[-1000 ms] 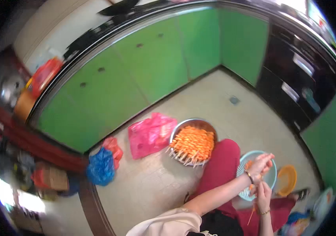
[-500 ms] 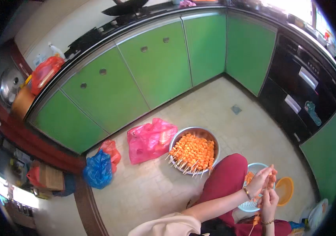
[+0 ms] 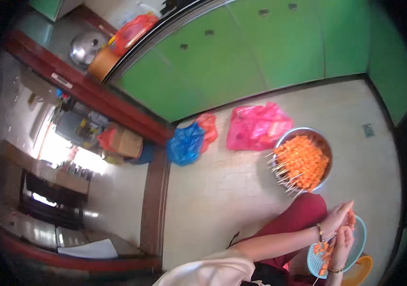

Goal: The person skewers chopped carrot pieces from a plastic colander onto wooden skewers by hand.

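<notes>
My left hand (image 3: 338,220), with a beaded bracelet at the wrist, is closed above a light-blue basket (image 3: 362,232); what its fingers hold is hidden. Just below and against it, my right hand (image 3: 343,241) is closed on a skewer of orange chunks (image 3: 325,265). The skewer hangs down beside the right wrist, and its bare stick end points toward the bottom edge. Loose orange pieces (image 3: 319,247) lie in the basket under my hands. Beyond my knee stands a steel bowl (image 3: 329,177) heaped with finished-looking orange skewers (image 3: 303,159), their sticks poking over the near left rim.
A yellow-orange basin (image 3: 366,271) sits partly behind the blue basket. On the floor lie a pink plastic bag (image 3: 256,127), a blue bag (image 3: 185,144) and a red bag (image 3: 208,131). Green cabinets (image 3: 203,71) line the back. A doorway with a brown threshold (image 3: 153,205) opens at left.
The view has swung left, so the bowl and bags sit further right and more of the doorway shows. My hands stay together over the basket, with the skewer still at the right hand.
</notes>
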Demonstrator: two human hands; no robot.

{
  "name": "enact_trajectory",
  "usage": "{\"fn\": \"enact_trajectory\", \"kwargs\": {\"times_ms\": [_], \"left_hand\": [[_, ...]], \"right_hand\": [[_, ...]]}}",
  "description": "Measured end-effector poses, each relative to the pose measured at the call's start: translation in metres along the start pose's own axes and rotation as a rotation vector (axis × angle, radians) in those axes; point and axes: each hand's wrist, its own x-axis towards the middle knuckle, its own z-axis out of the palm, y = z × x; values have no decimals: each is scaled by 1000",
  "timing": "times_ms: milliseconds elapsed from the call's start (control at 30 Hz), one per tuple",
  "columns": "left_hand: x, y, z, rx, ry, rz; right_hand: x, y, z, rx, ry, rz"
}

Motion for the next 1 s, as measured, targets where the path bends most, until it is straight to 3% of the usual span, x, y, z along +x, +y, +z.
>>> {"fn": "enact_trajectory", "kwargs": {"times_ms": [300, 367, 467, 567, 867, 1000], "left_hand": [[-41, 41, -9, -88, -43, 70], [-48, 50, -4, -27, 47, 114], [-58, 63, -6, 3, 77, 131], [-60, 65, -11, 69, 50, 175], [-61, 45, -12, 236, 72, 286], [-59, 32, -15, 433, 77, 379]], "right_hand": [[-21, -12, 56, -42, -65, -91], [-19, -16, 62, -68, -141, -159], [-34, -49, 83, -244, -108, -6], [-43, -64, 110, -254, -55, -36], [-43, -53, 99, -296, -8, -94], [-20, -14, 62, -16, -64, -126]]}}
